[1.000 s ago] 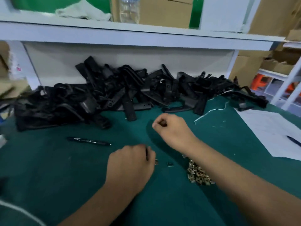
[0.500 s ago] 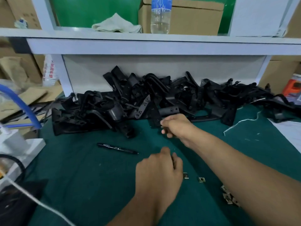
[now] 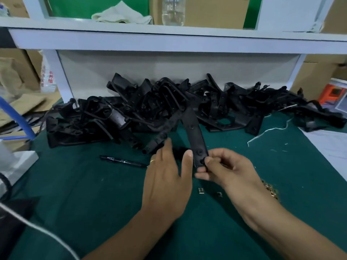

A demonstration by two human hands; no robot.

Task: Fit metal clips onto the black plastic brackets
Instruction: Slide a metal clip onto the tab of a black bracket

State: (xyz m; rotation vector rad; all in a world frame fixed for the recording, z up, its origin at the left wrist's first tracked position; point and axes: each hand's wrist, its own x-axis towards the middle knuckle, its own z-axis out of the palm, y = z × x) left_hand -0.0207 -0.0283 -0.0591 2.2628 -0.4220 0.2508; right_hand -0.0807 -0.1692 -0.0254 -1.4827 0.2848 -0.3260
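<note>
My right hand (image 3: 227,167) pinches the near end of a long black plastic bracket (image 3: 193,132) that reaches back into the pile of black brackets (image 3: 142,111) along the rear of the green mat. Beside that bracket is my left hand (image 3: 165,177), fingers straight and spread, thumb close to the bracket's left edge. Two loose metal clips (image 3: 201,190) lie on the mat just under my hands. A heap of brass-coloured clips (image 3: 270,189) shows past my right wrist, partly hidden by the forearm.
A black pen (image 3: 122,161) lies left of my hands on the green mat (image 3: 93,194). White paper (image 3: 330,143) and a white thread (image 3: 266,131) are at the right. A white shelf (image 3: 169,40) with a bottle overhangs the pile. A white cable (image 3: 37,226) crosses the lower left.
My right hand went to the pile and pulled one bracket's end toward me. My left hand lifted off the mat, opened its fingers and came up beside the bracket.
</note>
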